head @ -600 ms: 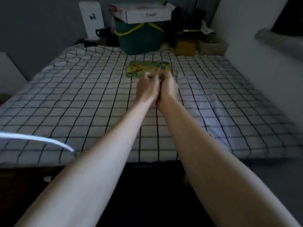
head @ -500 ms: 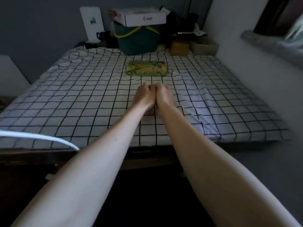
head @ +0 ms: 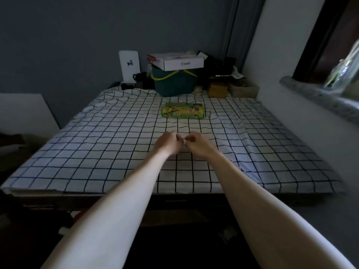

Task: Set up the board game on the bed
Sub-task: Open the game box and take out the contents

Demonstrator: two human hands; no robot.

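Two bare forearms reaching out over the near half of the bed (head: 116, 152), under a white sheet with a black grid. Left hand (head: 168, 143) and right hand (head: 198, 142) side by side above the middle of the sheet, close but apart, a narrow gap between the knuckles. Fingers of both curled in toward the palms; grip of each hand closed, with nothing seen inside it. Whether anything tiny sits between the fingertips, cannot tell.

Board game box (head: 183, 113), green and yellow with bright pictures, lying flat on the sheet beyond the hands, toward the far end and slightly right of centre, well apart from both hands, lid on.

At the far end of the bed: dark green basket (head: 174, 84) with yellow handles, white carton (head: 177, 62) resting on top, white card (head: 129, 66) standing upright to the left, small brown box (head: 217, 90) to the right. Grey window ledge (head: 318, 98) along the right wall.
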